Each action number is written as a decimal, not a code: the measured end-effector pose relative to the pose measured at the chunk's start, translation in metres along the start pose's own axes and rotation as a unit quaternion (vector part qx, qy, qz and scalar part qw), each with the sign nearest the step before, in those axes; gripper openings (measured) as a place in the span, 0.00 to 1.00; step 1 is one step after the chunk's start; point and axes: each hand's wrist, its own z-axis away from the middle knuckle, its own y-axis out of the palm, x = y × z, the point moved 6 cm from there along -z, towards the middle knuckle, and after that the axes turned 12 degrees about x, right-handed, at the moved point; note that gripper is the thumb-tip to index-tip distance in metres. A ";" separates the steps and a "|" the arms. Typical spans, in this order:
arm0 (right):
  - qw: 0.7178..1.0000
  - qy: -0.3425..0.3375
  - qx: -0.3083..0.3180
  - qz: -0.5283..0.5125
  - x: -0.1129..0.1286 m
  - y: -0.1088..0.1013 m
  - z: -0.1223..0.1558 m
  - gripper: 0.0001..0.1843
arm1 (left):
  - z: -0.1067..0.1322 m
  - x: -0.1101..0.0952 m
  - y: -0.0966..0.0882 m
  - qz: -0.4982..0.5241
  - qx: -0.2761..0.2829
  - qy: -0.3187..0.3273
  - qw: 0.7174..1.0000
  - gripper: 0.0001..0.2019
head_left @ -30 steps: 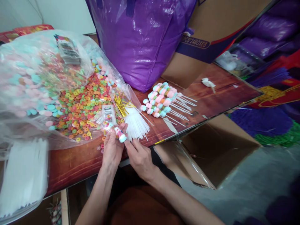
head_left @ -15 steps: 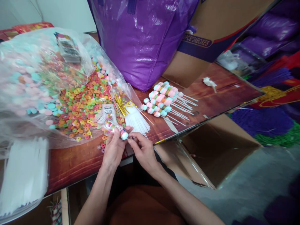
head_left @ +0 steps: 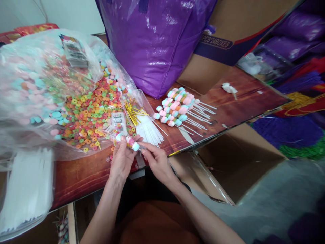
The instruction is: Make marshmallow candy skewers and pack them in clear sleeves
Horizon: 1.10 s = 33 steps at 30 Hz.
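My left hand (head_left: 122, 157) is wrapped round a marshmallow skewer (head_left: 132, 143) of pink, white and blue pieces, held over the table's front edge. At the skewer's right end, my right hand (head_left: 157, 159) pinches with thumb and fingertips; something clear, like plastic film, shows there, but the exact grip is partly hidden. Just beyond my hands lie a small printed packet (head_left: 118, 122), a bundle of white sticks (head_left: 149, 131) and gold twist ties (head_left: 132, 112). Finished marshmallow skewers (head_left: 177, 106) are stacked to the right, sticks pointing right.
Ring-shaped gummies (head_left: 87, 117) and marshmallows (head_left: 26, 91) spread across plastic on the left. Long white clear-wrapped sleeves (head_left: 26, 189) lie front left. Behind stand a purple bag (head_left: 157, 51) and a carton (head_left: 203, 73). An open cardboard box (head_left: 243, 162) sits below the right edge.
The skewer has turned slightly in my left hand, and the right fingers have shifted a little at its end, where clear film now shows. The view has moved slightly.
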 end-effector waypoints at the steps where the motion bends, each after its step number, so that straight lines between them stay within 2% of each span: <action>1: 0.999 0.021 0.006 -0.027 -0.004 0.000 -0.002 0.16 | 0.000 0.001 0.000 -0.001 0.000 -0.003 1.000 0.17; 4: 0.994 0.068 0.014 -0.089 -0.012 0.000 -0.005 0.15 | 0.001 0.003 0.001 0.000 0.001 -0.007 1.000 0.18; 7: 0.993 0.074 -0.008 -0.087 -0.010 0.002 -0.004 0.15 | 0.002 0.003 0.004 0.002 0.008 0.000 1.000 0.17; 9: 0.998 0.050 -0.032 -0.034 -0.003 0.005 -0.001 0.15 | 0.003 0.003 0.006 0.002 0.012 0.008 1.000 0.17; 12: 0.990 -0.015 -0.064 0.122 0.012 0.012 0.007 0.16 | 0.003 0.003 0.009 0.000 0.017 0.014 1.000 0.17; 15: 0.948 -0.069 -0.085 0.299 0.022 0.024 0.015 0.18 | 0.003 0.004 0.009 0.002 -0.001 0.022 1.000 0.15; 17: 0.917 -0.093 -0.094 0.375 0.025 0.031 0.019 0.18 | 0.004 0.004 0.007 0.000 -0.025 0.038 0.999 0.14; 19: 0.900 -0.106 -0.101 0.411 0.026 0.036 0.022 0.18 | 0.004 0.004 0.007 -0.005 -0.035 0.052 0.998 0.13; 23: 0.893 -0.118 -0.099 0.423 0.027 0.040 0.024 0.19 | 0.006 0.005 0.011 -0.007 -0.034 0.063 0.997 0.14; 27: 0.904 -0.108 -0.098 0.402 0.030 0.040 0.025 0.19 | 0.007 0.005 0.011 0.003 -0.032 0.065 0.997 0.15; 29: 0.928 -0.088 -0.090 0.351 0.029 0.038 0.024 0.19 | 0.007 0.005 0.011 0.008 -0.021 0.068 0.997 0.16; 33: 0.978 -0.072 -0.082 0.176 0.028 0.031 0.023 0.18 | 0.008 0.004 0.013 0.021 0.004 0.085 0.996 0.19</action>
